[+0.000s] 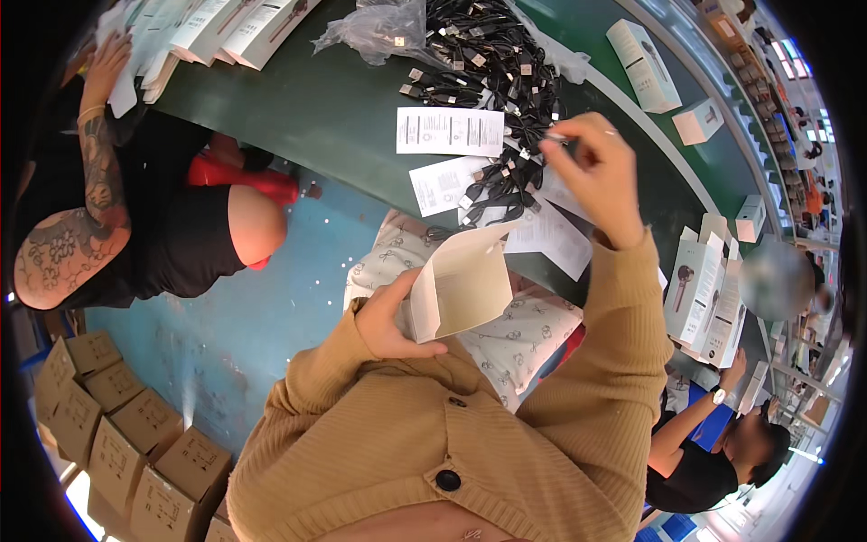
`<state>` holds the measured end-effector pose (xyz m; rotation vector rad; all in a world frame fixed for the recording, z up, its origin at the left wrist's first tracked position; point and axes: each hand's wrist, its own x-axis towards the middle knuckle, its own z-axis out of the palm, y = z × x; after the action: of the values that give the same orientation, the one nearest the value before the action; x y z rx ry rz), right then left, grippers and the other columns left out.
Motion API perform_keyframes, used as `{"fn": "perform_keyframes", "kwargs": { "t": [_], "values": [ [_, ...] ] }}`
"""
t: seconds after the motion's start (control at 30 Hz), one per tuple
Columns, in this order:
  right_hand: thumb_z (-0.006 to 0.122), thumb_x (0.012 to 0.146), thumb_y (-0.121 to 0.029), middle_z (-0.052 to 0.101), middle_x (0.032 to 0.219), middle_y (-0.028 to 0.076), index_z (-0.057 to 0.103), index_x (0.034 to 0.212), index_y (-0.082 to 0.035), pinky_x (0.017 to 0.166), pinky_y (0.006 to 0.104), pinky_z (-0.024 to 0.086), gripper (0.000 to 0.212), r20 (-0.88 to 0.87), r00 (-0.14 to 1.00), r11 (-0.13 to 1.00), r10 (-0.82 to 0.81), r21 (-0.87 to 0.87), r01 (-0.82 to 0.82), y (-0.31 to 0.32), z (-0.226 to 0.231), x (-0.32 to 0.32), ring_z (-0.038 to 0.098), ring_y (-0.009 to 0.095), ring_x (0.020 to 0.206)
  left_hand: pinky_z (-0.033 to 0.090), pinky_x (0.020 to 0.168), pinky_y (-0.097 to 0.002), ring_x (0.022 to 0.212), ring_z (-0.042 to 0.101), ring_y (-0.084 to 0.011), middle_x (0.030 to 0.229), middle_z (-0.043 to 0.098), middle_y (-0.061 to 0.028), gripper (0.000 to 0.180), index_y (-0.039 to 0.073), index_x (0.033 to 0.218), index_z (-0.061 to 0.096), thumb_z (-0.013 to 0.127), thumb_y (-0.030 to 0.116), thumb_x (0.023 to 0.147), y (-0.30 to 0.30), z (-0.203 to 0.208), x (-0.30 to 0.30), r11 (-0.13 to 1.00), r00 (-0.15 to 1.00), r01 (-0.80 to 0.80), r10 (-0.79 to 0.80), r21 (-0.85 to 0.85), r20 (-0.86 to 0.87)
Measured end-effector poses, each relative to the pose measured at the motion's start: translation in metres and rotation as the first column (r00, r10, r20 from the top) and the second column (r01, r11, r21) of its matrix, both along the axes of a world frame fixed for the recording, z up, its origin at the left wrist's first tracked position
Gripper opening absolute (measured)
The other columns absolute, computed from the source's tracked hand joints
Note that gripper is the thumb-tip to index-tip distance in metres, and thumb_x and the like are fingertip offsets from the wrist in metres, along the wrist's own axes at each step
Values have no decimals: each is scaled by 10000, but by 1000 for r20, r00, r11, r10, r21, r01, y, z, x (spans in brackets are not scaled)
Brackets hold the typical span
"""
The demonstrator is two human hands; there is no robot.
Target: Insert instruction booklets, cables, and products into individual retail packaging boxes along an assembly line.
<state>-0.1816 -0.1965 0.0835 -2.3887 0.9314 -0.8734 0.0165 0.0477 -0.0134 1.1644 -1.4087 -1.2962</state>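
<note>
My left hand [395, 322] grips a white cardboard box [473, 287] near my lap. The box's top is open toward me and its inside looks bare. Over the right side of a heap of black USB cables [492, 54], my right hand [598, 172] is closed in a pinch. A small silvery plug shows at its fingertips, apparently the end of a USB cable; the rest of it is hidden. Printed leaflets [450, 132] lie beside and partly under the cables, between my two hands.
On the green table [298, 117] lie a clear plastic bag [375, 34] and white boxes [262, 27]. More boxes [700, 289] stand at right, near another person [713, 452]. A tattooed co-worker [99, 199] sits at left. Brown cartons [144, 434] are stacked at lower left.
</note>
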Motion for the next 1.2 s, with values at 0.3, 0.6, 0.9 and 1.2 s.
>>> {"fn": "perform_keyframes", "kwargs": {
  "t": [0.3,0.6,0.9,1.2],
  "values": [
    [816,683,-118,600,725,26,672,983,-33,501,232,435,344,119,929,935,351,8,-355,112,76,-37,529,105,561,450,945,-365,1108,587,-288,1209,581,-167,945,22,1353,372,880,239,586,-25,18,-21,996,992,58,-50,-61,119],
    [882,603,-309,492,1188,214,528,1210,-29,780,365,505,757,146,983,991,-113,84,101,175,16,-78,593,315,950,448,949,-386,1150,546,-261,1256,522,-163,1052,10,1387,291,907,266,572,-43,21,-74,993,978,116,-115,-4,-172],
    [750,691,-59,587,1176,120,450,1324,-5,759,308,480,702,199,787,812,-583,116,572,164,14,-141,584,187,975,346,1051,-454,1288,415,-358,1449,289,-252,1259,66,1483,-81,853,150,643,-67,61,-106,924,934,346,-356,-161,-36],
    [719,776,-344,670,866,180,609,1156,-100,702,332,501,465,-89,418,426,-904,-114,897,84,45,-276,637,239,740,412,995,-401,1148,554,-279,1273,517,-185,854,24,1434,256,744,55,734,-48,40,-40,998,999,5,-8,-64,-45]
  ]
}}
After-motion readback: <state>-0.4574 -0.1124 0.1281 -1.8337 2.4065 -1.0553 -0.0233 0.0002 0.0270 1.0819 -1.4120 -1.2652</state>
